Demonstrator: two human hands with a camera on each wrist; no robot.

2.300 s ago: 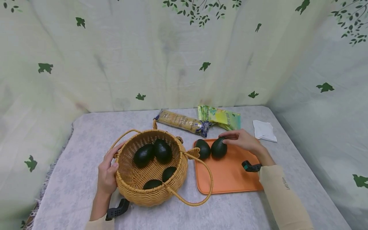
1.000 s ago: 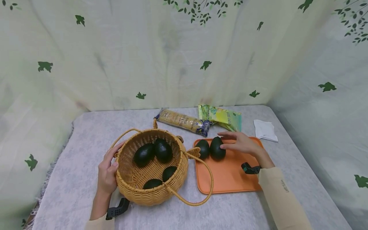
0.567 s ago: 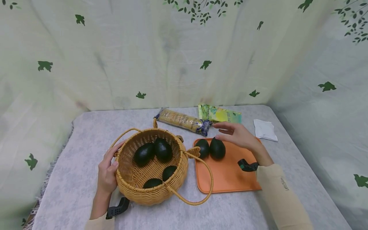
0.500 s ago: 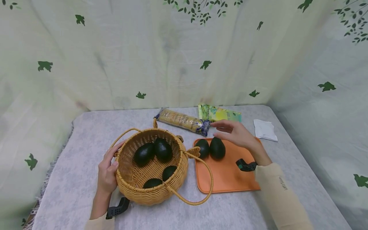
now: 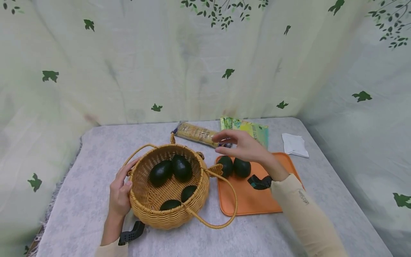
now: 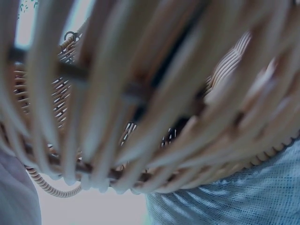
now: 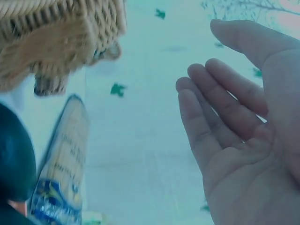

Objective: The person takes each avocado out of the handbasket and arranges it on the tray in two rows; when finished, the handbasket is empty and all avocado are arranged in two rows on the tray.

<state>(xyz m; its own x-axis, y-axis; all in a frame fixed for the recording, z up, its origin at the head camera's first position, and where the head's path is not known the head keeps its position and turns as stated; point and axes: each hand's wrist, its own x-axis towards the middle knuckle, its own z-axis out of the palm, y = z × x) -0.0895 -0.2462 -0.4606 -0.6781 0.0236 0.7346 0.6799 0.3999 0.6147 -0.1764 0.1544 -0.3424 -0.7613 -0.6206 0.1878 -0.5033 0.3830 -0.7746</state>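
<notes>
My left hand (image 5: 120, 192) holds the left side of a round wicker basket (image 5: 168, 221), thumb and fingers against its rim. Several dark green avocados (image 5: 161, 174) lie inside. In the left wrist view the woven basket wall (image 6: 154, 159) fills most of the frame. My right hand (image 5: 245, 146) hovers over the back of an orange tray (image 5: 250, 200), fingers spread and holding nothing. Below it two more avocados (image 5: 242, 168) stand side by side on the tray, their tops partly hidden. In the right wrist view the palm of that hand (image 7: 239, 154) is bare.
Behind the tray lie a long clear packet of noodle-like sticks (image 5: 196, 132) and a green-yellow packet (image 5: 257, 131), both partly covered by my right hand. A white folded tissue (image 5: 294, 145) sits at right. The basket's rope handle (image 5: 232, 200) loops over the tray's left edge.
My right hand has let go of the avocado, risen off it and moved left towards the basket. That avocado stays on the tray beside the other. The left hand and basket have not moved.
</notes>
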